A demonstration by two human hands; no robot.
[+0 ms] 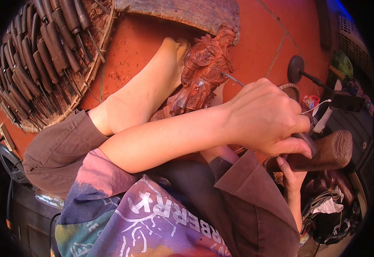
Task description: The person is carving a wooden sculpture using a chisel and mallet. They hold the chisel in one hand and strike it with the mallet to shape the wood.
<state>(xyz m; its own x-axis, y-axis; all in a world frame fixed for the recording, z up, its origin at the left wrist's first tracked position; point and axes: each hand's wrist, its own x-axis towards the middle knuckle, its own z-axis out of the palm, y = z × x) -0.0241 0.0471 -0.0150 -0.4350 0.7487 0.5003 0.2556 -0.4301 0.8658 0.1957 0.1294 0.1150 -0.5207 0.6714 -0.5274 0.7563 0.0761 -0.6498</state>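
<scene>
A reddish-brown wood carving of a figure leans at an angle between my bare feet; my left foot presses against its side. My left hand reaches across my body, wrapped round a chisel. The thin metal blade meets the figure's right side, and the fist hides most of the handle. Just beyond that fist, my right hand grips a thick wooden mallet. The mallet lies close by the chisel's handle end; whether they touch is hard to tell.
A round woven basket full of dark-handled chisels stands at the far left. Behind the figure lies a thick wooden board. At right are a phone on a stand and bundled cables. Wood chips litter the red tiled floor.
</scene>
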